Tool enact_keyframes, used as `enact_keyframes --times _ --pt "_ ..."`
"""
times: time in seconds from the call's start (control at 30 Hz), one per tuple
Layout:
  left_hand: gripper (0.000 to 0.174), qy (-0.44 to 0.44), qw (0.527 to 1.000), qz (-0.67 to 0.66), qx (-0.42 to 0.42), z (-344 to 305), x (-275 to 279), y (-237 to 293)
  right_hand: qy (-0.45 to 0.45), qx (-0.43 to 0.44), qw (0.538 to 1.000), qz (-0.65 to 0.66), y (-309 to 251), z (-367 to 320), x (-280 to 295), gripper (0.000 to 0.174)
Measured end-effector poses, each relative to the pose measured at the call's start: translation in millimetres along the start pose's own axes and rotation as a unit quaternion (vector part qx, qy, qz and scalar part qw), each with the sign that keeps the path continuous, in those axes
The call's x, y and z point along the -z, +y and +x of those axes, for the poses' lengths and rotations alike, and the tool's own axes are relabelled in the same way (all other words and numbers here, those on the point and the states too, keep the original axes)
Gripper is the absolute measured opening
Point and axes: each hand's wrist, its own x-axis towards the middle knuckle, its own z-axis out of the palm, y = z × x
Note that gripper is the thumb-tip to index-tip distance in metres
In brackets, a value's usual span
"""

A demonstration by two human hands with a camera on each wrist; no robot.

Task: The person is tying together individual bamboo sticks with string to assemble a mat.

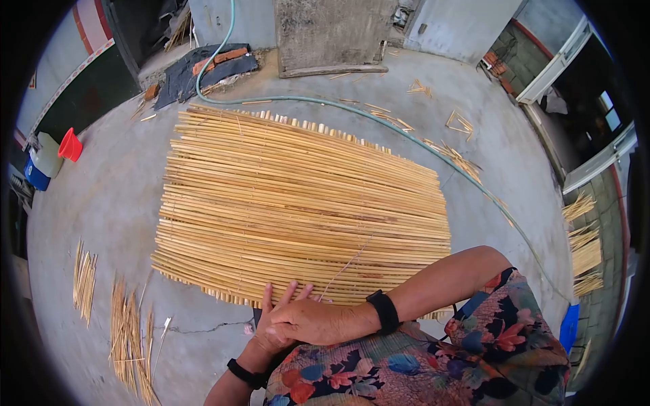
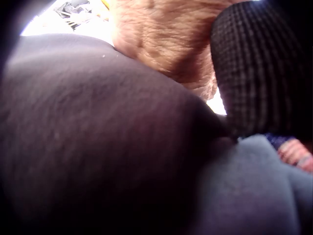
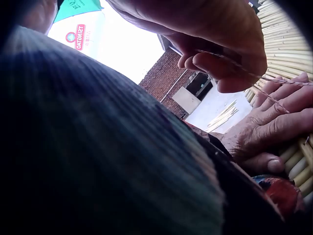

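The right hand (image 3: 205, 29) is pinching a thin pale twine (image 3: 254, 74) in its curled fingers. It is hovering just above the left hand (image 3: 274, 122), which is lying flat with straight fingers and pressing on the near edge of the broad mat of yellow split-cane strips (image 1: 305, 196). The mat is lying spread on the grey concrete floor (image 1: 115, 203), directly in front of the person, and the twine is running from the fingers out over its nearest rows. The twine is looking limp, light and easy to snap, so it is probably best gripped close to the mat edge. The strips are looking stiff lengthwise, light, and likely to shift unless held flat.
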Motion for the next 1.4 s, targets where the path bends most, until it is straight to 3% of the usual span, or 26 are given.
enact_keyframes --times 0.07,0.1,0.13,0.17,0.23,0.33,0.37,0.4,0.43,0.47,0.5,0.57,0.63,0.73,0.8,0.87,1.0,1.07,1.13,1.33,1.4 --pt "0.054 -0.014 1.0 0.007 0.021 0 5 6 0.021 -0.022 0.999 -0.033 -16 -4 4 0.029" --pt "0.056 -0.072 0.886 0.457 -0.031 3 7 15 0.02 -0.009 0.999 -0.037 -25 -6 11 0.028" --pt "0.057 -0.123 0.577 0.804 -0.076 4 7 20 0.018 0.002 0.999 -0.04 -28 -9 11 0.028" --pt "0.057 -0.12 0.613 0.778 -0.071 3 10 15 0.01 0.001 0.999 -0.032 -19 -10 -1 0.028" --pt "0.057 -0.117 0.622 0.771 -0.063 -1 11 11 0.022 -0.082 0.994 -0.073 3 3 -16 0.026" --pt "0.055 -0.124 0.64 0.757 -0.042 5 12 15 0.05 -0.062 0.991 -0.107 15 6 -5 0.026" --pt "0.053 -0.132 0.7 0.702 -0.016 7 13 17 0.024 0.042 0.999 -0.02 -35 -6 38 0.025" --pt "0.052 -0.141 0.755 0.641 0.01 6 12 16 0.048 0.081 0.995 -0.042 -36 -7 57 0.024" --pt "0.049 -0.096 0.749 0.651 -0.073 1 10 10 0.073 0.121 0.988 -0.064 -36 -9 72 0.024" --pt "0.049 -0.092 0.75 0.651 -0.068 -1 10 11 0.083 0.098 0.99 -0.053 -33 -14 89 0.023" --pt "0.047 -0.065 0.735 0.664 -0.12 -1 11 14 0.096 0.073 0.992 -0.041 -30 -21 107 0.024" --pt "0.048 -0.018 0.696 0.689 -0.201 -1 11 17 0.061 -0.087 0.976 0.188 -36 -42 138 0.028" --pt "0.046 -0.009 0.697 0.69 -0.192 -6 12 22 0.036 -0.095 0.993 0.059 -43 -63 168 0.028" --pt "0.041 0.008 0.719 0.664 -0.204 -10 19 27 0.046 -0.142 0.989 -0.003 -61 -95 203 0.024" --pt "0.039 0.005 0.701 0.675 -0.231 -13 27 24 0.034 -0.154 0.986 -0.053 -60 -109 217 0.021" --pt "0.038 0.017 0.701 0.673 -0.233 -11 28 24 0.037 -0.132 0.952 -0.274 -55 -120 228 0.015" --pt "0.036 0.054 0.714 0.656 -0.239 -10 27 21 0.083 -0.167 0.945 -0.267 -55 -143 243 0.013" --pt "0.031 0.075 0.69 0.675 -0.25 -9 28 19 0.174 -0.168 0.929 -0.28 -53 -154 255 0.01" --pt "0.029 0.078 0.695 0.67 -0.247 -8 30 14 0.188 -0.19 0.931 -0.248 -53 -165 270 0.008" --pt "0.03 0.07 0.685 0.674 -0.269 -6 31 19 0.254 -0.195 0.879 -0.352 -54 -204 296 0.006" --pt "0.031 0.059 0.683 0.677 -0.268 -6 32 23 0.303 -0.2 0.886 -0.29 -55 -214 302 0.006"
